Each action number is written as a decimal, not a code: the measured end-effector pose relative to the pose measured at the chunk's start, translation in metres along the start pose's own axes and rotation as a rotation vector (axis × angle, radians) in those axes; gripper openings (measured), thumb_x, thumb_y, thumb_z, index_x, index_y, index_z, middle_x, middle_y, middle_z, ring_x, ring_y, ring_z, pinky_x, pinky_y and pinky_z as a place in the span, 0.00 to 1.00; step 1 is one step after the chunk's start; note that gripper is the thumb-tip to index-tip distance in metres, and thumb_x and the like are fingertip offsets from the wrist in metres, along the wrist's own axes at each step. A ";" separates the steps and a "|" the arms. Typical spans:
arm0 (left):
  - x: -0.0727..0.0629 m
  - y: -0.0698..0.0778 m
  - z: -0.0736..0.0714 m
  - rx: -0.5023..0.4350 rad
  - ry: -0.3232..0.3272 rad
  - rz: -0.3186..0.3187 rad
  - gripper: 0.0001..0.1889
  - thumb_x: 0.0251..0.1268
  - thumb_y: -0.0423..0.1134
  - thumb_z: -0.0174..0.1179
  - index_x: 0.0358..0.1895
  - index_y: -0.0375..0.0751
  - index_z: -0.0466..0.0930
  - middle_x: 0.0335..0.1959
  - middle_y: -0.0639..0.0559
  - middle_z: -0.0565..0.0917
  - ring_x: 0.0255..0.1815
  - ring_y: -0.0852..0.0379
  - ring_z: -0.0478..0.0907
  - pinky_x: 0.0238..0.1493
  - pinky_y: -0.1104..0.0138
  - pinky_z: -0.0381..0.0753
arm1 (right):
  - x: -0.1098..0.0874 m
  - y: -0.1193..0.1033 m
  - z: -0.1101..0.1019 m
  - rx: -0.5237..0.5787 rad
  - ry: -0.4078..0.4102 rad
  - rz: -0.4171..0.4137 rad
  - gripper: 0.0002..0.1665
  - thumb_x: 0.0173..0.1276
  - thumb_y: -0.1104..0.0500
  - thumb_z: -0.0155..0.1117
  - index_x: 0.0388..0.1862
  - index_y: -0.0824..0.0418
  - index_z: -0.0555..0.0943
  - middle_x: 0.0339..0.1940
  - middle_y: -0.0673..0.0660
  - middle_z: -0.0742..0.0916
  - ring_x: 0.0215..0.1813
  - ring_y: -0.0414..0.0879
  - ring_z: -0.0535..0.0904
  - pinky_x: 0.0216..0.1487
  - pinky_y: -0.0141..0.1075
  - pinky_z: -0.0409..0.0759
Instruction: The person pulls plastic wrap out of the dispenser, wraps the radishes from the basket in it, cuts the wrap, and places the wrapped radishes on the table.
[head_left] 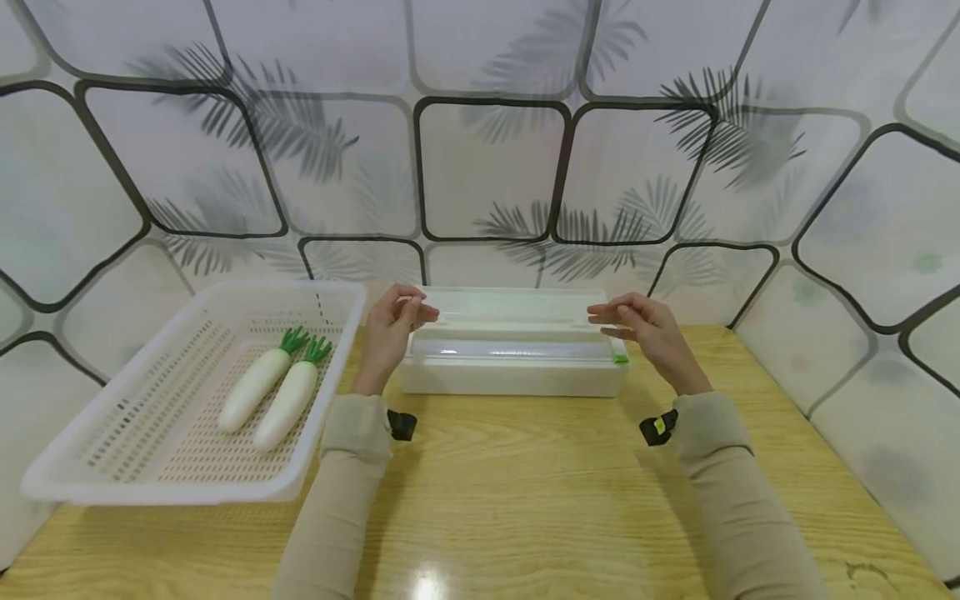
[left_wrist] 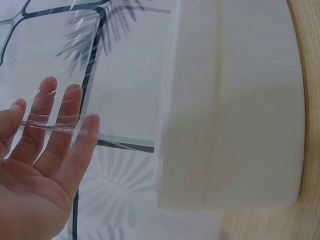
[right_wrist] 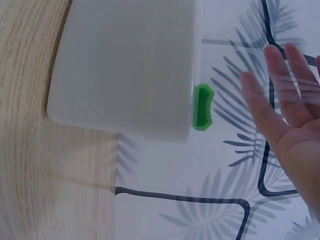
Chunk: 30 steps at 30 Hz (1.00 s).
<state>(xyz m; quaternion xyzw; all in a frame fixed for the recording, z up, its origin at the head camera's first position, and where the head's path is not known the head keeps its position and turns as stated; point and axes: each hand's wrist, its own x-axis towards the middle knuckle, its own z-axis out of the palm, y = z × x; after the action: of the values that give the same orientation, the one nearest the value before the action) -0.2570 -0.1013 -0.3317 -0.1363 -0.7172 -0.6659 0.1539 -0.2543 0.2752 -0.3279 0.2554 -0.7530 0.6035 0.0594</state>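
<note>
A white cling film dispenser (head_left: 513, 381) stands on the table, its lid (head_left: 517, 297) raised at the back and the film roll (head_left: 517, 349) showing inside. Above its left end, my left hand (head_left: 388, 332) pinches clear cling film (left_wrist: 55, 127) between thumb and finger; the film bunches across the other fingers. My right hand (head_left: 654, 335) is above the right end, thumb against the fingers, with film gathered across them in the right wrist view, where the thumb is out of frame. A green slider (right_wrist: 203, 107) sits at the dispenser's right end.
On the left, a white plastic basket (head_left: 183, 492) holds two white radishes (head_left: 258, 387) (head_left: 287, 406) with green tops. A patterned wall covering (head_left: 491, 175) rises behind and at both sides of the wooden table (head_left: 517, 500).
</note>
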 end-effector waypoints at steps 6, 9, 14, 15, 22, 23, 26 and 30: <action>-0.002 0.004 -0.001 -0.010 0.002 0.008 0.09 0.82 0.33 0.47 0.49 0.30 0.74 0.46 0.33 0.86 0.45 0.36 0.85 0.41 0.67 0.85 | 0.000 -0.002 -0.001 0.032 -0.016 -0.072 0.20 0.85 0.59 0.44 0.52 0.79 0.73 0.51 0.54 0.88 0.54 0.44 0.85 0.57 0.39 0.82; -0.003 0.006 -0.002 -0.022 0.006 0.029 0.09 0.82 0.32 0.47 0.50 0.27 0.73 0.46 0.33 0.86 0.43 0.37 0.86 0.39 0.68 0.85 | 0.000 -0.005 0.000 0.048 -0.017 -0.078 0.19 0.85 0.60 0.44 0.53 0.78 0.74 0.50 0.53 0.88 0.52 0.44 0.86 0.54 0.38 0.83; -0.004 0.010 -0.002 -0.006 0.024 0.060 0.08 0.81 0.32 0.48 0.49 0.31 0.75 0.44 0.33 0.86 0.39 0.49 0.87 0.40 0.68 0.85 | -0.001 -0.010 0.001 0.056 -0.016 -0.094 0.18 0.85 0.61 0.44 0.54 0.76 0.74 0.49 0.52 0.88 0.51 0.44 0.86 0.52 0.39 0.84; -0.004 0.011 -0.002 -0.001 0.029 0.065 0.08 0.81 0.32 0.48 0.49 0.31 0.75 0.44 0.33 0.86 0.38 0.51 0.87 0.40 0.68 0.85 | -0.001 -0.011 0.001 0.057 -0.014 -0.099 0.17 0.84 0.62 0.44 0.54 0.75 0.75 0.49 0.52 0.89 0.51 0.44 0.86 0.52 0.40 0.84; -0.006 0.019 0.000 0.010 0.063 0.103 0.10 0.81 0.31 0.48 0.51 0.26 0.74 0.43 0.33 0.86 0.34 0.63 0.85 0.40 0.68 0.84 | -0.002 -0.020 0.003 0.059 0.011 -0.139 0.16 0.84 0.65 0.44 0.54 0.62 0.81 0.47 0.52 0.89 0.49 0.43 0.87 0.50 0.38 0.85; -0.006 0.020 0.000 0.008 0.064 0.111 0.10 0.81 0.31 0.48 0.51 0.26 0.74 0.42 0.34 0.86 0.34 0.63 0.85 0.40 0.68 0.84 | -0.002 -0.021 0.003 0.057 0.020 -0.148 0.16 0.84 0.65 0.44 0.53 0.62 0.81 0.47 0.52 0.89 0.49 0.43 0.87 0.49 0.38 0.85; -0.007 0.024 0.001 -0.002 0.063 0.138 0.09 0.81 0.31 0.48 0.50 0.27 0.74 0.42 0.34 0.86 0.34 0.62 0.85 0.41 0.66 0.85 | -0.002 -0.024 0.003 0.053 0.051 -0.189 0.15 0.83 0.68 0.44 0.52 0.68 0.80 0.46 0.53 0.89 0.47 0.44 0.87 0.49 0.38 0.85; -0.008 0.029 0.001 -0.005 0.071 0.168 0.08 0.81 0.31 0.48 0.48 0.29 0.75 0.41 0.36 0.87 0.35 0.62 0.85 0.41 0.64 0.85 | -0.002 -0.028 0.004 0.054 0.083 -0.238 0.15 0.82 0.69 0.43 0.52 0.75 0.78 0.45 0.54 0.90 0.46 0.45 0.88 0.47 0.38 0.86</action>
<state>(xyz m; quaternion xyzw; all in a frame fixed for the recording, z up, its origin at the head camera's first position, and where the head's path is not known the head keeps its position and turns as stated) -0.2384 -0.0975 -0.3082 -0.1727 -0.6954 -0.6569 0.2344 -0.2385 0.2683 -0.3049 0.3192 -0.6977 0.6224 0.1546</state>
